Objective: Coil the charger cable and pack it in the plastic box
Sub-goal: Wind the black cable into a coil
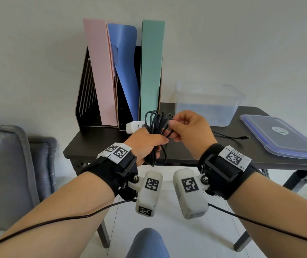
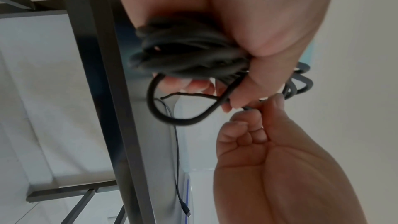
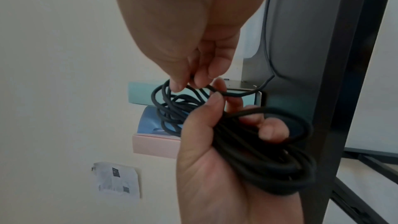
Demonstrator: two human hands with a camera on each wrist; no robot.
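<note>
The black charger cable [image 1: 155, 125] is bunched into several loops, and my left hand [image 1: 154, 144] grips the bundle above the table's front edge. The same coil [image 3: 269, 159] fills that palm in the right wrist view. My right hand [image 1: 174, 130] pinches one strand beside the loops between thumb and fingers [image 3: 194, 83]. The white charger brick [image 1: 135, 125] shows just behind my left hand. The cable's free end with its plug [image 1: 246, 137] trails over the table to the right. The clear plastic box [image 1: 206, 108] stands open behind my right hand.
The box's blue-rimmed lid [image 1: 282, 136] lies flat at the table's right end. A black file rack [image 1: 87, 101] with pink, blue and green folders stands at the back left. A grey cushioned seat [image 1: 9, 164] is left of the black table [image 1: 97, 144].
</note>
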